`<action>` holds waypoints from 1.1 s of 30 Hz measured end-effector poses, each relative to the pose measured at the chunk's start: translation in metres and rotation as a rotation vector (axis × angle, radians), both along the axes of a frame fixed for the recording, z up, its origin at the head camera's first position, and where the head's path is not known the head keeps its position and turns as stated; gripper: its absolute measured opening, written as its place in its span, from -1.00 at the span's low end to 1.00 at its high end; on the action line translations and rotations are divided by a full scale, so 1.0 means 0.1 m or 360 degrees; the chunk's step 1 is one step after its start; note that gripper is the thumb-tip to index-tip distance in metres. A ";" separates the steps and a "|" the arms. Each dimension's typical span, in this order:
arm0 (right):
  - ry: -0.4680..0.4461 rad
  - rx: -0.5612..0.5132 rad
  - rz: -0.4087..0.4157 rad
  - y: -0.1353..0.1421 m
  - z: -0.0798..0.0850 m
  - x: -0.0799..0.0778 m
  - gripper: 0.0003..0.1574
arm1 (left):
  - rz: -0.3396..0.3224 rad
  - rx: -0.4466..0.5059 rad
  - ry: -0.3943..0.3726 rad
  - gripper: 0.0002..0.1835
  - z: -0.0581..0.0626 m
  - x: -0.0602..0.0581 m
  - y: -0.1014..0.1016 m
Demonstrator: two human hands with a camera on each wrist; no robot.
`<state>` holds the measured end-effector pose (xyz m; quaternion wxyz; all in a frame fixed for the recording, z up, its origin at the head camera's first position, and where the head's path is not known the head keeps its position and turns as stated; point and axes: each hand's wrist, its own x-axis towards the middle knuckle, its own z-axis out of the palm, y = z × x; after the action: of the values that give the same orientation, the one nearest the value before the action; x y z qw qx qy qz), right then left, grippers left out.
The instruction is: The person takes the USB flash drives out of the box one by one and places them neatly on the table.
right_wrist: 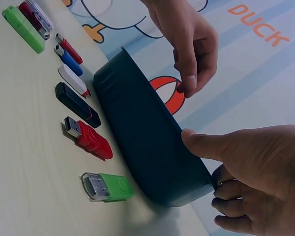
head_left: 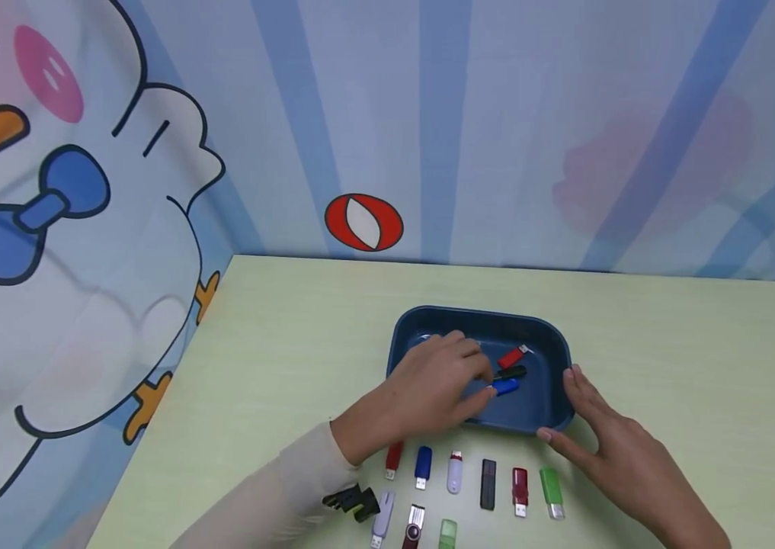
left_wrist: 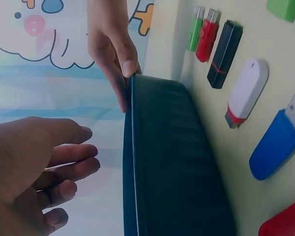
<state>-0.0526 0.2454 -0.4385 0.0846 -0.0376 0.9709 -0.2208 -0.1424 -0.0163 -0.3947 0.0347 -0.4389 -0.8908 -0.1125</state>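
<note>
A dark blue tray (head_left: 548, 335) sits on the table with a red USB stick (head_left: 512, 356), a black one (head_left: 512, 372) and a blue one (head_left: 506, 386) inside. Over the tray is my left hand (head_left: 428, 381), its fingers loosely bent near the black and blue sticks. In the left wrist view this hand (left_wrist: 44, 172) shows no object between thumb and fingers. My right hand (head_left: 623, 457) holds the tray's near right corner, thumb on the front side and fingers along the right side. The right wrist view shows its thumb (right_wrist: 206, 143) at the rim.
In front of the tray lie USB sticks in a row, including a green one (head_left: 552, 492), a dark red one (head_left: 520, 492) and a black one (head_left: 488, 484). Nearer lie a lilac one (head_left: 382, 518) and a swivel one (head_left: 413, 528). A cartoon-printed wall (head_left: 373, 114) stands behind the table.
</note>
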 end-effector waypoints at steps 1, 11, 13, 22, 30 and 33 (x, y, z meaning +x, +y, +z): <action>-0.0005 0.0000 0.0001 0.00 0.00 0.00 0.31 | -0.0001 0.0003 -0.0009 -0.75 -0.01 -0.02 0.01; 0.0000 0.0026 -0.0001 0.02 0.01 -0.01 0.32 | 0.0014 -0.0022 -0.0013 -0.77 -0.09 -0.26 0.15; -0.0007 0.0024 -0.0004 0.02 0.01 -0.01 0.33 | 0.0007 -0.0041 -0.0022 -0.77 -0.10 -0.30 0.18; -0.0018 0.0024 -0.0013 0.03 -0.02 -0.01 0.36 | 0.0000 -0.0156 -0.0125 -0.75 -0.19 -0.46 0.33; 0.0009 0.0002 -0.0010 0.03 -0.01 0.01 0.31 | -0.0057 -0.0314 -0.0166 -0.67 -0.24 -0.51 0.51; 0.0018 -0.0007 -0.0005 0.02 0.00 0.02 0.29 | -0.0082 -0.0392 -0.0164 -0.67 -0.25 -0.55 0.56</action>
<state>-0.0507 0.2470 -0.4389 0.0787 -0.0375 0.9710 -0.2227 -0.1974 0.0398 -0.4194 -0.0682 -0.4563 -0.8868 -0.0254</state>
